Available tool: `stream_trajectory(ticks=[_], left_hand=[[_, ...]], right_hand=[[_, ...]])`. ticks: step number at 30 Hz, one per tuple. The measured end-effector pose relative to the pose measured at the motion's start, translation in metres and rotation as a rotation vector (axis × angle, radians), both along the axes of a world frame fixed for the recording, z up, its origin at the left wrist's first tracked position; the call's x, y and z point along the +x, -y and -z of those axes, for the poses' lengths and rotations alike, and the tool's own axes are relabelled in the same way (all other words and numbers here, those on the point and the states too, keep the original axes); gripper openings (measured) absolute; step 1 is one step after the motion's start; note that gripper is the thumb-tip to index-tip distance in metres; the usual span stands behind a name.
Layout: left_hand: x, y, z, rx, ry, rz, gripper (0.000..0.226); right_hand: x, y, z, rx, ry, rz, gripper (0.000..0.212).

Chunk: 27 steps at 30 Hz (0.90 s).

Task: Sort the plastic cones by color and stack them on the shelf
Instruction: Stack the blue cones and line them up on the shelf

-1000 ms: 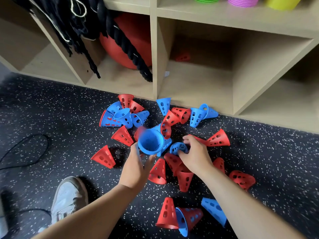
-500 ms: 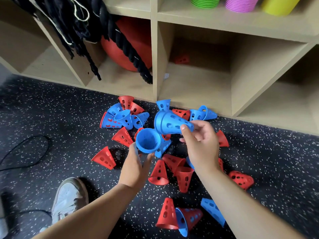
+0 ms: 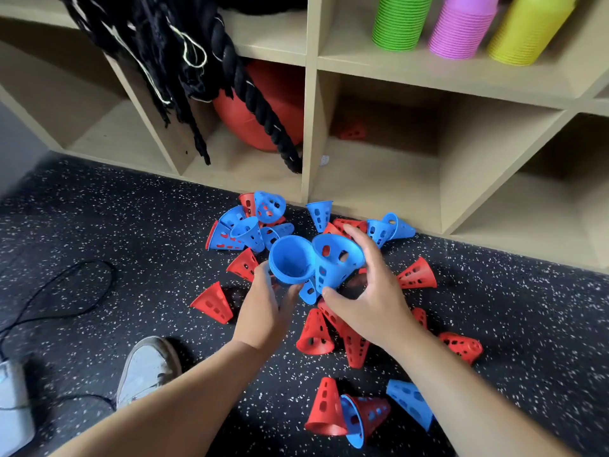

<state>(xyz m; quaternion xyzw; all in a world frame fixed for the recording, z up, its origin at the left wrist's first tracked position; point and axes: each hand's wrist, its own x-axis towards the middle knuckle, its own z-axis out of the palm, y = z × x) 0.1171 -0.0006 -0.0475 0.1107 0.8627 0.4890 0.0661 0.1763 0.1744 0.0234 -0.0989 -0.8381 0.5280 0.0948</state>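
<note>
— Hands first: gripping what?

— Left hand (image 3: 263, 311) curled round a blue stack (image 3: 290, 260), mouth tipped up to take another. Right hand (image 3: 372, 291) pinching a blue cone (image 3: 336, 262) between thumb and fingers, tip down, right beside the stack's rim; probably about to nest it.

— And the rest?

— Loose cones (image 3: 314, 331) strewn over the floor (image 3: 131, 209), red and blue mixed, just before the shelf (image 3: 379, 186). Seemingly one red cone (image 3: 354, 131) deep in the middle bay; no stack in there yet.
</note>
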Motion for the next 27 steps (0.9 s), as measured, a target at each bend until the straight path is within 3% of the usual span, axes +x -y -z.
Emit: stream_trajectory(ticks=[2, 7, 12, 15, 17, 19, 27], left_hand=[[0.002, 0.003, 0.000, -0.018, -0.002, 0.018, 0.052], [0.007, 0.008, 0.002, -0.063, 0.017, 0.068, 0.050], [0.010, 0.006, 0.005, -0.050, -0.003, 0.083, 0.051], [0.007, 0.007, 0.007, -0.040, 0.010, 0.052, 0.050], [0.002, 0.012, 0.010, -0.036, 0.028, 0.015, 0.048], [-0.001, 0.019, 0.015, -0.041, 0.038, -0.022, 0.046], [-0.014, 0.049, 0.033, -0.124, 0.101, -0.069, 0.048]], right_hand=[[0.000, -0.003, -0.001, 0.110, -0.018, -0.062, 0.084], [-0.003, 0.000, -0.002, 0.172, -0.117, 0.072, 0.059], [-0.009, 0.004, 0.004, 0.459, -0.142, -0.153, 0.067], [-0.010, 0.005, 0.017, 0.365, -0.245, -0.116, 0.058], [-0.014, 0.004, 0.031, 0.252, -0.178, 0.000, 0.042], [-0.020, 0.000, 0.050, 0.274, -0.047, 0.078, 0.032], [-0.039, 0.009, 0.098, 0.534, 0.263, -0.115, 0.027]])
